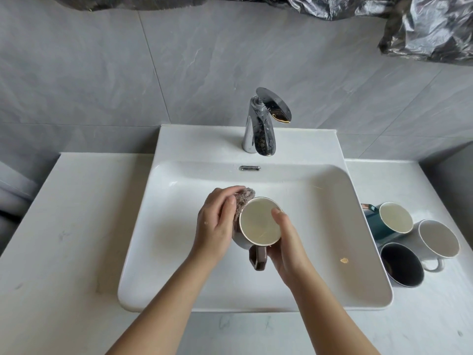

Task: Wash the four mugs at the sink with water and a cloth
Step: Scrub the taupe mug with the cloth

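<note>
Over the middle of the white sink [332, 201] I hold a brown mug [258, 224] with a cream inside, its handle pointing toward me. My right hand [286, 242] grips its right side, thumb over the rim. My left hand [217, 221] presses a brown fluffy cloth [243, 198] against the mug's left outer wall. On the counter to the right stand three mugs: a dark green one [394, 221], a white one [439, 238] and a black one [401, 265]. No water runs from the chrome tap [263, 124].
White counter [76, 226] flanks the basin on both sides. A small yellow-brown speck [344, 260] lies on the basin's right slope. Crumpled grey plastic sheeting [430, 29] hangs at the top right against the grey tiled wall.
</note>
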{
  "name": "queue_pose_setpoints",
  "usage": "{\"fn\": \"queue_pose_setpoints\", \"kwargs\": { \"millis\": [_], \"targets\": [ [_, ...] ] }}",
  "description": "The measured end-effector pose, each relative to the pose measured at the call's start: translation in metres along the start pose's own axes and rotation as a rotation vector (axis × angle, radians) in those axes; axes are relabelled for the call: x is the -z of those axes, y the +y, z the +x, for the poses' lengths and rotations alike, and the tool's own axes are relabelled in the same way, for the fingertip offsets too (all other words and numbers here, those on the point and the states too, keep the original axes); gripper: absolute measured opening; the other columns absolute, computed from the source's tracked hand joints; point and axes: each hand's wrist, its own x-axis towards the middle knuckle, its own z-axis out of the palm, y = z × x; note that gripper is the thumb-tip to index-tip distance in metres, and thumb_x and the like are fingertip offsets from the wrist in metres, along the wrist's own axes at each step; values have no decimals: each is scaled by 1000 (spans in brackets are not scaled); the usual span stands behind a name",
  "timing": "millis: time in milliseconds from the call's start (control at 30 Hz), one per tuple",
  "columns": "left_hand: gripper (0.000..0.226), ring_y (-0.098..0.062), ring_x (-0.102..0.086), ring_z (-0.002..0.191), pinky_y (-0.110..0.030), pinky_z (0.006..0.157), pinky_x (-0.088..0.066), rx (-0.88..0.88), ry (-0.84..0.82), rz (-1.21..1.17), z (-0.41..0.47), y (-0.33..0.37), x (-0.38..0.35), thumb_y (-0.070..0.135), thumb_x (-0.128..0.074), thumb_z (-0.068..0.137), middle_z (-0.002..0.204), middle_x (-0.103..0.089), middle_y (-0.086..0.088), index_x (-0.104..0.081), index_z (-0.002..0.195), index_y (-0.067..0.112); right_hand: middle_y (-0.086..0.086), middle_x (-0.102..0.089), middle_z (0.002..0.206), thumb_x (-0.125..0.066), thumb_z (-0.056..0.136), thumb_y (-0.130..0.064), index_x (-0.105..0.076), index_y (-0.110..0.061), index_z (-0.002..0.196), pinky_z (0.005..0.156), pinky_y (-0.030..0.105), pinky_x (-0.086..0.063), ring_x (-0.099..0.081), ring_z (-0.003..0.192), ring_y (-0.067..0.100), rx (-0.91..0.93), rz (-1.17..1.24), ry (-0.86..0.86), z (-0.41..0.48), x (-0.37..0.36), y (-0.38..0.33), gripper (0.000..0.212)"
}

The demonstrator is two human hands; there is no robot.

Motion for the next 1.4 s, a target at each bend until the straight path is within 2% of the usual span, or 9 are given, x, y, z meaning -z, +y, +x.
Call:
{"fn": "queue_pose_setpoints", "kwargs": {
  "millis": [200, 367, 467, 667, 767, 867, 1033, 1167, 1400],
  "targets": [
    [29, -11, -63, 107, -32, 93, -47, 177, -15, -169, -7, 3, -9, 34, -37, 95, 108, -70, 9, -64, 106, 35, -9, -64, 58, -63, 71, -69, -61, -7, 126, 67, 37, -51, -53, 65, 24, 38, -29, 53, -5, 0, 4, 83],
    [35, -12, -62, 110, -39, 98, -47, 197, 66, -178, -18, 5, -20, 38, -37, 96, 114, -69, 4, -64, 114, 26, 24, -61, 112, -66, 68, -66, -63, -28, 124, 74, 37, -49, -57, 78, 31, 92, -35, 80, -2, 3, -4, 68],
    [35, -15, -64, 95, -48, 85, -49, 295, 128, -274, -11, 3, -21, 36, -37, 98, 102, -72, 5, -68, 108, 23, 17, -60, 99, -61, 72, -62, -64, -31, 124, 73, 38, -51, -60, 70, 22, 116, 20, 39, -4, -1, -4, 61],
    [32, -12, -64, 100, -26, 87, -48, 180, 163, -269, -11, 18, -31, 27, -36, 97, 103, -71, 9, -67, 103, 28, 19, -63, 99, -57, 78, -51, -63, -22, 127, 66, 34, -52, -57, 81, 31, 139, 66, 104, -1, 0, -4, 57],
    [30, -10, -66, 97, -26, 83, -48, 214, 60, -271, 0, 16, -21, 23, -39, 99, 100, -73, 7, -69, 103, 19, 9, -67, 118, -58, 77, -49, -66, -33, 122, 80, 34, -54, -64, 105, 27, 158, 11, 77, -3, 2, -13, 48],
    [31, -13, -64, 103, -32, 86, -50, 92, -31, -165, 4, 16, -18, 32, -38, 97, 104, -71, 12, -67, 104, 37, 3, -65, 126, -58, 70, -55, -65, -33, 123, 83, 34, -52, -61, 116, 26, 175, -68, 99, 1, 2, -21, 57],
    [34, -28, -62, 69, -37, 55, -50, 279, -352, -84, 24, 15, 4, 64, -49, 85, 80, -70, 2, -62, 108, 44, -11, -68, 122, -56, 72, -52, -61, -33, 127, 94, 28, -48, -61, 115, 9, 267, -278, -8, -1, 12, -32, 59],
    [75, -16, -63, 110, -29, 94, -49, 307, -661, -106, 36, 21, 19, 57, -75, 64, 119, -67, 0, -48, 128, 29, -10, -65, 110, -58, 72, -56, -47, -40, 141, 85, 14, -45, -61, 101, 3, 229, -438, -167, 1, 22, -48, 71],
    [72, -22, -64, 104, -39, 91, -51, 418, -501, -229, 27, 6, 14, 45, -77, 59, 116, -67, -10, -52, 123, 20, 12, -55, 101, -65, 67, -62, -21, -47, 151, 80, 26, -46, -61, 88, 18, 76, -411, -161, 5, 22, -57, 96]
  ]
}}
